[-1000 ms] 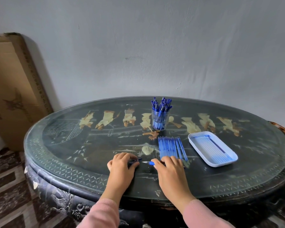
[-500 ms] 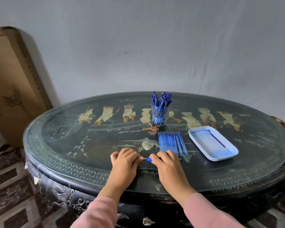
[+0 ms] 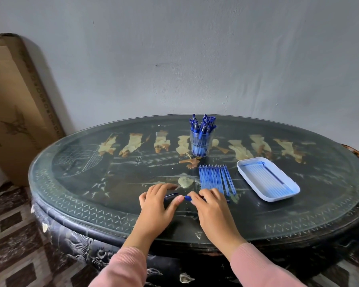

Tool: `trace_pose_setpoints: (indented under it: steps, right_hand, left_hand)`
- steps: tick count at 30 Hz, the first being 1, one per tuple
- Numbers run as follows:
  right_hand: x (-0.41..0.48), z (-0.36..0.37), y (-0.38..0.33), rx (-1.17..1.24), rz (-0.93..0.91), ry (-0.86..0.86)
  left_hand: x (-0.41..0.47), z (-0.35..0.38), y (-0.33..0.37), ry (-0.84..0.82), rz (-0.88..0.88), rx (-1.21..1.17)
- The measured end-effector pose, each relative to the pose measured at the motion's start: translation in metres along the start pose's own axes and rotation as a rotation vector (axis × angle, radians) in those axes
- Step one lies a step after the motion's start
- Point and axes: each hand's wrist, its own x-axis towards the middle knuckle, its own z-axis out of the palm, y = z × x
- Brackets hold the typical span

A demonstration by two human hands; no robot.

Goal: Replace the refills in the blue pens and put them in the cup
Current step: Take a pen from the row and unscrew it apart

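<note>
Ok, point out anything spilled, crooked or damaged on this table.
Blue ink smears stain the white tray, heaviest at its far corner and near end. The rightmost refills splay out of the otherwise neat row. The table is chipped along its front edge.

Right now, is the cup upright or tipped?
Upright: the cup stands on its base, blue pens sticking up out of it.
</note>
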Motion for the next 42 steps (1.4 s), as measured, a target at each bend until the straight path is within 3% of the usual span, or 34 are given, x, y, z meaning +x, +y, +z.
trace_pose_setpoints:
  steps: [22, 32, 36, 39, 42]
  right_hand:
    - [-0.001, 0.0, 0.0, -0.04, -0.01, -0.018]
    - [-0.001, 0.001, 0.0, -0.037, -0.001, -0.011]
    - [-0.002, 0.002, 0.001, -0.029, 0.01, 0.001]
    - [-0.002, 0.004, 0.002, -0.032, 0.037, 0.001]
    - [-0.003, 0.005, 0.002, -0.033, 0.047, -0.005]
  left_hand:
    - [0.002, -0.003, 0.002, -0.026, -0.015, -0.096]
    - [0.004, -0.002, 0.0, -0.011, -0.104, -0.064]
    - [0.002, -0.007, 0.004, 0.116, -0.157, -0.082]
    - [0.003, -0.014, 0.008, 0.214, -0.289, -0.137]
    - [-0.002, -0.022, 0.009, 0.189, -0.333, -0.151]
